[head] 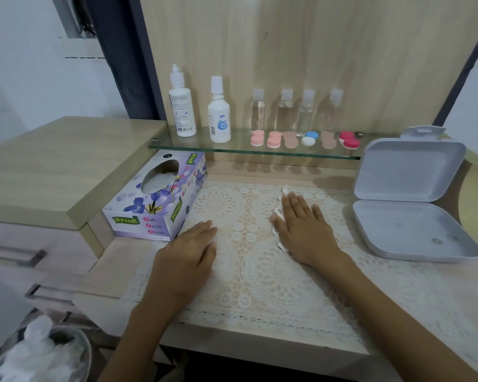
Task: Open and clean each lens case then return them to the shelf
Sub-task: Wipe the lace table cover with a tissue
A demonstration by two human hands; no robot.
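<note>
Both hands lie palm-down on the lace mat (260,274). The left hand (188,255) has straight fingers, holds nothing, and is just beside the tissue box (160,208). The right hand (304,224) is also flat, fingers extended, pressing a crumpled white tissue (278,239) against the mat; the tissue edges show at the thumb side and past the fingertips. Six lens cases (308,140) stand in a row on the glass shelf (232,150), caps on: two pink, two beige, one blue-and-white, one red-and-pink. Behind them are four clear bottles (295,108), with two white bottles (219,114) to the left. A grey plastic box (411,227) sits open at right.
</note>
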